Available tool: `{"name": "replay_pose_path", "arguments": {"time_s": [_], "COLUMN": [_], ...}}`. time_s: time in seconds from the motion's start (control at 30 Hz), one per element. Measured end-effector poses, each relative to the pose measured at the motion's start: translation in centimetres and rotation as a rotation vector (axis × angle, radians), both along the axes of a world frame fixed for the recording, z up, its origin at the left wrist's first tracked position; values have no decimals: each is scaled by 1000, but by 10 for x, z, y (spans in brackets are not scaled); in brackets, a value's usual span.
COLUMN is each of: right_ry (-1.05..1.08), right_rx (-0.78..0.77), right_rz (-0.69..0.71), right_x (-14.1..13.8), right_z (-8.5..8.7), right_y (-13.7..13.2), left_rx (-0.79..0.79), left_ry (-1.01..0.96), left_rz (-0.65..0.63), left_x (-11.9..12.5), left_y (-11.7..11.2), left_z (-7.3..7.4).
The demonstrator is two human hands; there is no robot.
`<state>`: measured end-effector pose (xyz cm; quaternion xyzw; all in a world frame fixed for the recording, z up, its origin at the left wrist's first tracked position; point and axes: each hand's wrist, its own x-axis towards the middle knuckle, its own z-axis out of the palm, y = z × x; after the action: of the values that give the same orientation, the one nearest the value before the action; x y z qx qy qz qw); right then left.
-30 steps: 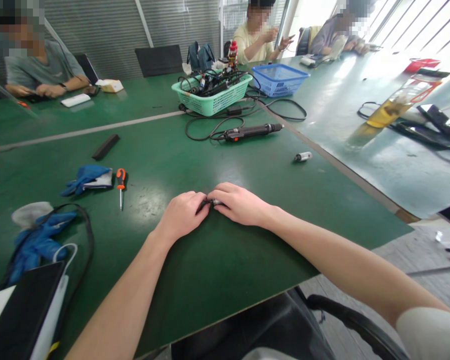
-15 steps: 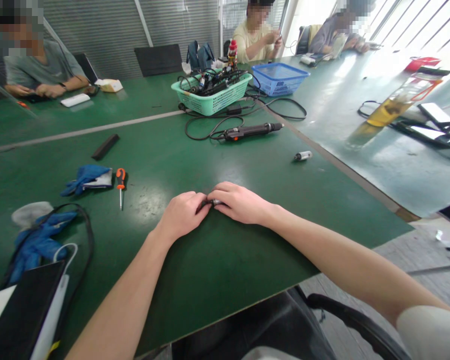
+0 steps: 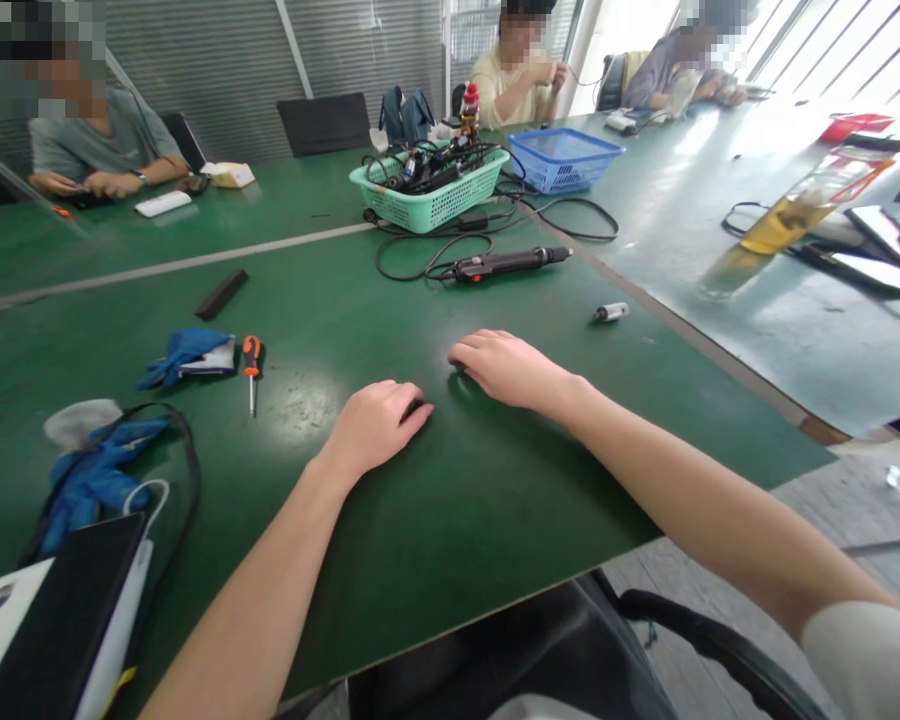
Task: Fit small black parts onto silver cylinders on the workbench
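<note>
My left hand (image 3: 379, 425) rests low over the green table (image 3: 480, 520), its thumb and fingers closed on a small dark piece (image 3: 414, 408) that shows only in part. To the right and slightly farther off, my right hand (image 3: 506, 368) is closed, knuckles up and fingertips bent down near the tabletop. Whatever its fingers hold, if anything, is hidden. A gap separates the two hands. Beyond my right hand lie a black electric screwdriver (image 3: 510, 264) with a cable and a short silver cylindrical part (image 3: 610, 313). Left of my left hand is an orange-handled screwdriver (image 3: 251, 360).
Blue gloves (image 3: 191, 353) and a dark bar (image 3: 222, 294) lie to the left. A green basket (image 3: 435, 208) of cabled tools and a blue basket (image 3: 566, 165) stand farther back. A tilted-looking bottle (image 3: 787, 220) stands right. Several people sit across the table.
My hands have come apart: the right moved away and to the right, off the dark and silver piece they both held. The left stayed nearly in place. The view shifted slightly.
</note>
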<state>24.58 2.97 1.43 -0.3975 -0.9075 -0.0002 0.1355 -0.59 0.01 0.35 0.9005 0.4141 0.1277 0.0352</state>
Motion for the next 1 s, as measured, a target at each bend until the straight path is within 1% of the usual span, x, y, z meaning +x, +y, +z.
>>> {"name": "replay_pose_path", "arguments": {"time_s": [0.1,0.17,0.27,0.37,0.43,0.5,0.6,0.7,0.83,0.93,1.0], "right_ry": [-74,-123,-175,-192,-168,-122,-48,-24,-2,66,110], "right_rx": [-7,-43,-113,-130,-125,-109,-52,-25,-21,36,65], "right_rz": [-48,-64,-100,-229,-295,-317,-348,-364,-382,-439,-461], "right_x": [23,46,89,136,164,185,204,213,219,218,210], "right_z": [3,5,6,1,-7,-17,-31,-38,-41,-43,-44], "right_y": [32,59,97,117,117,109,90,72,56,47,41], "left_rx": [-3,-2,1,-5,-5,-2,0,-2,-1,4,7], "left_ry": [-7,-14,-18,-21,-23,-18,-17,-24,-18,-16,-18], "left_rz": [-8,-16,-25,-26,-23,-21,-21,-18,-12,-9,-7], "left_x": [1,1,0,-2,-3,-4,-5,-6,-7,-9,-10], "left_y": [-1,-1,0,1,1,2,1,0,-3,-4,-4], "left_z": [2,3,2,1,-1,-2,-3,-3,-3,-3,-4]}}
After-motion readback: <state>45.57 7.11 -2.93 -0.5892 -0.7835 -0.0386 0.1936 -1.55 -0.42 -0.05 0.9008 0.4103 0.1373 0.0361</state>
